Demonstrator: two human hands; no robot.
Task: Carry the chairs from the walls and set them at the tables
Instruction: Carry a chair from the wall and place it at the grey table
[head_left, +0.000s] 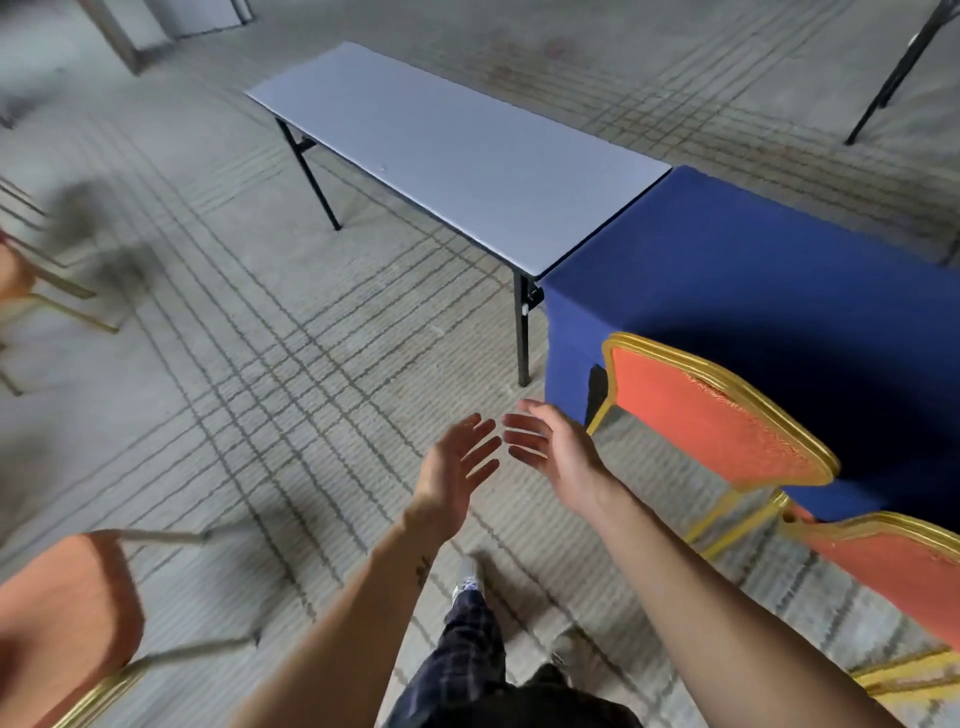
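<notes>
While both arms reach fwd, left hand (452, 470) & right hand (550, 449) hold nothing, fingers spread; orange chair (717, 421) stands at blue-draped table (753, 270). Bare grey table (457, 150) adjoins it.

Open patterned grey carpet (249, 364) lies ahead — bare grey folding table (457, 156) and blue-draped table (779, 270) block the right.

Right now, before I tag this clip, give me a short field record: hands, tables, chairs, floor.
hands: left hand and right hand open, empty, held out in front, not touching
tables: bare table end to end with draped table
chairs at tables: red chair against the draped table; second chair beside it, partly out of frame
bare table seating: none in view
other chairs: blurred chair lower left; edge chair far left
floor: carpet
</notes>
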